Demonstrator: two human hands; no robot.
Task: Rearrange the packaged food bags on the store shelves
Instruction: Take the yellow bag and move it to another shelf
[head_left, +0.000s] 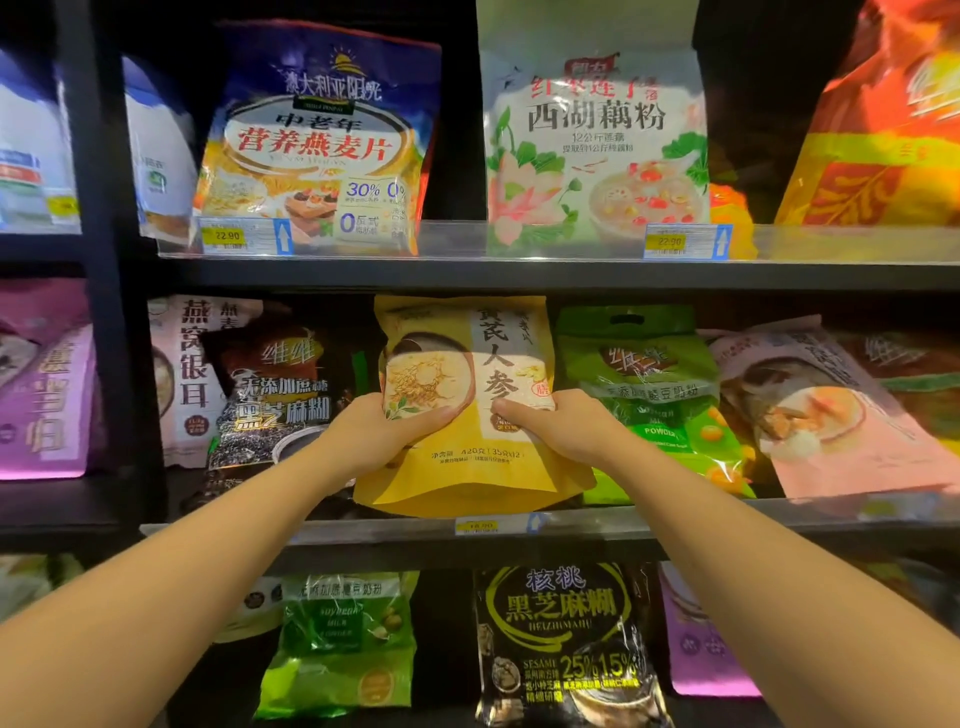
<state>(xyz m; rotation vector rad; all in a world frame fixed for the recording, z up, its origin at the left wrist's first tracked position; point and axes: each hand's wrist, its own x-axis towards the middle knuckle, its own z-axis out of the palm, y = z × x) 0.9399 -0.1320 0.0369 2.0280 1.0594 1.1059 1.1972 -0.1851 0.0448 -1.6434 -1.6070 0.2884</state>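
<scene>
A yellow food bag (467, 364) stands upright at the middle of the middle shelf (597, 522). Both hands grip it: my left hand (382, 431) clasps its left side, my right hand (558, 423) its right side, thumbs across the front. Beside it on the left leans a black sesame-paste bag (275, 395), and a green soy-milk-powder bag (649, 384) stands to its right. A pink bag (831, 410) lies tilted at the far right.
The upper shelf (519, 273) carries a blue oatmeal bag (317, 135), a white lotus-root-powder bag (592, 145) and an orange bag (893, 130). Below stand a green bag (343, 644) and a black walnut-sesame bag (566, 644). Purple bags (47, 379) fill the left bay.
</scene>
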